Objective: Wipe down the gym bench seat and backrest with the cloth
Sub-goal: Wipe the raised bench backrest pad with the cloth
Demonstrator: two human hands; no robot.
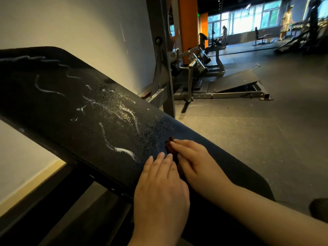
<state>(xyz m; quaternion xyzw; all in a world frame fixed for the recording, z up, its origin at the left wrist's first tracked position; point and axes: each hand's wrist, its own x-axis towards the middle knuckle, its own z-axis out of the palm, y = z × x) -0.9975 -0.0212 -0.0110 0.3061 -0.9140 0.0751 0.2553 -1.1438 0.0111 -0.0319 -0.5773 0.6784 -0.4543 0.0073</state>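
Note:
A black padded gym bench backrest (74,107) slopes from upper left down to lower right. White foam squiggles and wet droplets (113,105) cover its middle. A small dark brown cloth (170,144) lies on the pad, mostly hidden under my right hand (193,162), which presses flat on it. My left hand (159,190) lies flat beside it, fingers together, its fingertips touching the pad and the cloth's edge. The pad to the right of my hands looks dry and plain.
A pale wall stands behind the bench at left. A grey steel upright (165,68) and a leg machine with a sloped footplate (232,82) stand behind the pad. Dark rubber floor (257,130) spreads to the right. People stand far off by the windows.

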